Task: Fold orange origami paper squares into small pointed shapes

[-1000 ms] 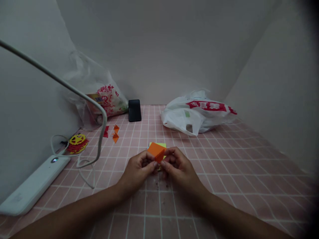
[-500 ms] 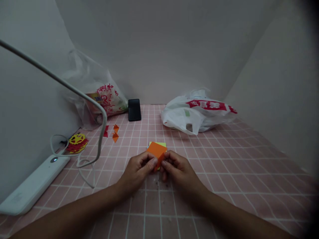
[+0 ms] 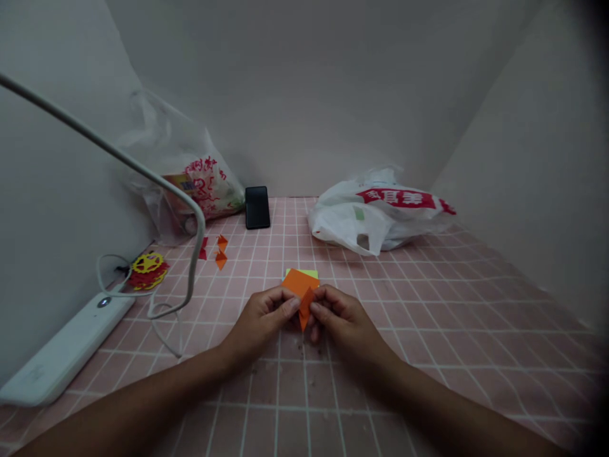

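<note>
In the head view, plain grey walls (image 3: 309, 114) enclose a pink, white-gridded surface (image 3: 413, 301) bearing a black smartphone (image 3: 257, 207) and a white plastic bag (image 3: 342, 216) at far right, while near centre the left hand (image 3: 261, 318) and right hand (image 3: 346, 318) pinch folded orange paper (image 3: 299, 281).

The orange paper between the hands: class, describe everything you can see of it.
The orange paper looks thin and matte, with a flat, angular panel and a darker folded flap at the near right, tapering to a point at its near end. The left hand and right hand pinch it from either side. In the view it partly covers a yellow-green sheet; whether they touch cannot be told.
</note>
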The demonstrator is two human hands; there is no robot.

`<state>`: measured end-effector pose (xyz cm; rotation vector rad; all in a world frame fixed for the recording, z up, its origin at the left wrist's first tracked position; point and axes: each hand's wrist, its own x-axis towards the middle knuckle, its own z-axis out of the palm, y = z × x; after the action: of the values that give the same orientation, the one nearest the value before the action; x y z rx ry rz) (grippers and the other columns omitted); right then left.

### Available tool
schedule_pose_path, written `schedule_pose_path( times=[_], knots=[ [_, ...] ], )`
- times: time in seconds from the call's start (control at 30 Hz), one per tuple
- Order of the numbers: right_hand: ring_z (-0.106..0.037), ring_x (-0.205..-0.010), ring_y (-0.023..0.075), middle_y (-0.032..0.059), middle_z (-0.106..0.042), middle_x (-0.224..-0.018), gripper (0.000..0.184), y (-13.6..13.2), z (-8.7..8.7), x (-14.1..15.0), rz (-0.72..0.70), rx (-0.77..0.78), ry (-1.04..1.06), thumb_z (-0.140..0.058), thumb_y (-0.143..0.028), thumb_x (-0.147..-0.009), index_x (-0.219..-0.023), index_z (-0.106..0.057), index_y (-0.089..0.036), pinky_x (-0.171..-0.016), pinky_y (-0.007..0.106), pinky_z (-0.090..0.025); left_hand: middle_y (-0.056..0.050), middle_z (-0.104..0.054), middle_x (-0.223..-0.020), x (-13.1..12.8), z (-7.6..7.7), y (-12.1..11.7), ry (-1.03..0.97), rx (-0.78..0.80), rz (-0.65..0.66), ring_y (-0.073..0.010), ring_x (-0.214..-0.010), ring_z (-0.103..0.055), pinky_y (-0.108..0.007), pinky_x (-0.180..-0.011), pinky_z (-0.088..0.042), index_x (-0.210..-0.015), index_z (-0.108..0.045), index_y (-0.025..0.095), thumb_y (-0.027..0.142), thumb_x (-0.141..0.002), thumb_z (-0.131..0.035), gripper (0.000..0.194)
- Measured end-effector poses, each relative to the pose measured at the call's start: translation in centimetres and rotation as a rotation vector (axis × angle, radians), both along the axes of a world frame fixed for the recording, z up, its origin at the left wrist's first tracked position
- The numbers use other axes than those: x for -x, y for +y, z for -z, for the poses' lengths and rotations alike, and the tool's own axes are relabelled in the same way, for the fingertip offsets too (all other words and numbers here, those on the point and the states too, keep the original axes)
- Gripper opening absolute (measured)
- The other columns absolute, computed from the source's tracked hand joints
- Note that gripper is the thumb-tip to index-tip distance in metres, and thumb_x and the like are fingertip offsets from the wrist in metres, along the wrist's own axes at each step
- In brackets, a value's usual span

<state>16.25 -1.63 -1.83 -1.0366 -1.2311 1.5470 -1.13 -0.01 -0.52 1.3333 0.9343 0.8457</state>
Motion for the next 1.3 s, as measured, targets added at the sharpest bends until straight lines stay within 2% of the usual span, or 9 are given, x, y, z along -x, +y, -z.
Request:
schedule_pose_path(
  times=[0.33,0.5,0.63,0.77,0.87,0.97,1.13,1.3],
  knots=[
    [-0.055,-0.048,0.0114,-0.0029,-0.061,-0.056,0.014,0.2,0.1,-0.1,-0.008,-0.013,-0.018,-0.056,-0.032,-0.088,-0.081,-0.055,-0.020,-0.052,0.025,-0.041,-0.001,-0.062,-0.069,-0.1,-0.2,0.1,0.009,0.012,0.012,-0.0133,-0.064,-0.058,-0.027,-0.066,-0.047,-0.077,-0.063,0.016,0.039,-0.085,-0.062,0.025],
    [-0.054,-0.049,0.0113,-0.0033,-0.060,-0.056,0.015,0.1,0.1,0.1,0.002,-0.034,-0.041,-0.057,-0.032,-0.088,-0.079,-0.056,-0.020,-0.051,0.025,-0.040,0.000,-0.063,-0.071,-0.2,-0.2,-0.1,0.134,-0.066,-0.037,-0.0131,-0.065,-0.057,-0.026,-0.064,-0.045,-0.076,-0.061,0.016,0.029,-0.077,-0.065,0.014],
    [-0.056,-0.052,0.0113,-0.0031,-0.061,-0.063,0.016,0.1,0.1,0.2,-0.002,-0.060,-0.001,-0.061,-0.035,-0.087,-0.085,-0.055,-0.020,-0.054,0.026,-0.042,0.001,-0.060,-0.068,-0.3,-0.2,-0.3,0.198,-0.139,-0.065,-0.0123,-0.062,-0.054,-0.024,-0.059,-0.041,-0.073,-0.059,0.017,0.029,-0.079,-0.062,0.014],
    [-0.054,-0.058,0.0108,-0.0036,-0.058,-0.072,0.024,-0.1,0.3,0.3,-0.005,-0.060,0.031,-0.072,-0.034,-0.080,-0.092,-0.056,-0.021,-0.053,0.024,-0.042,0.000,-0.060,-0.068,-0.2,-0.2,-0.4,0.309,-0.284,-0.116,-0.0129,-0.062,-0.054,-0.024,-0.058,-0.041,-0.072,-0.058,0.017,0.026,-0.081,-0.061,0.013],
    [-0.055,-0.068,0.0126,-0.0009,-0.060,-0.080,0.018,-0.4,0.4,0.3,0.029,-0.151,-0.074,-0.073,-0.027,-0.080,-0.090,-0.059,-0.021,-0.057,0.024,-0.043,-0.001,-0.062,-0.070,-0.2,-0.2,-0.4,0.369,-0.401,-0.130,-0.0144,-0.066,-0.057,-0.026,-0.061,-0.044,-0.073,-0.060,0.017,0.022,-0.082,-0.060,0.010],
    [-0.057,-0.074,0.0146,0.0007,-0.062,-0.082,0.009,-0.6,0.4,0.2,0.078,-0.234,-0.166,-0.067,-0.024,-0.086,-0.091,-0.059,-0.022,-0.063,0.027,-0.045,-0.003,-0.064,-0.074,-0.2,0.1,-0.5,0.351,-0.468,-0.125,-0.0152,-0.068,-0.060,-0.027,-0.064,-0.047,-0.076,-0.061,0.018,0.019,-0.084,-0.059,0.008],
    [-0.057,-0.069,0.0151,0.0004,-0.061,-0.080,0.008,-0.9,0.1,0.1,0.118,-0.331,-0.259,-0.064,-0.023,-0.088,-0.093,-0.058,-0.022,-0.063,0.028,-0.047,-0.004,-0.065,-0.081,0.0,0.5,-0.7,0.290,-0.606,-0.128,-0.0162,-0.074,-0.063,-0.027,-0.067,-0.052,-0.081,-0.059,0.019,0.015,-0.087,-0.058,0.007],
    [-0.060,-0.071,0.0158,0.0015,-0.061,-0.088,0.013,-1.5,-0.1,0.1,0.167,-0.495,-0.323,-0.064,-0.018,-0.088,-0.098,-0.057,-0.023,-0.067,0.031,-0.049,-0.005,-0.066,-0.086,0.2,0.4,-0.8,0.305,-0.935,-0.129,-0.0167,-0.082,-0.066,-0.027,-0.073,-0.053,-0.087,-0.055,0.020,0.005,-0.086,-0.057,0.015]
  ],
)
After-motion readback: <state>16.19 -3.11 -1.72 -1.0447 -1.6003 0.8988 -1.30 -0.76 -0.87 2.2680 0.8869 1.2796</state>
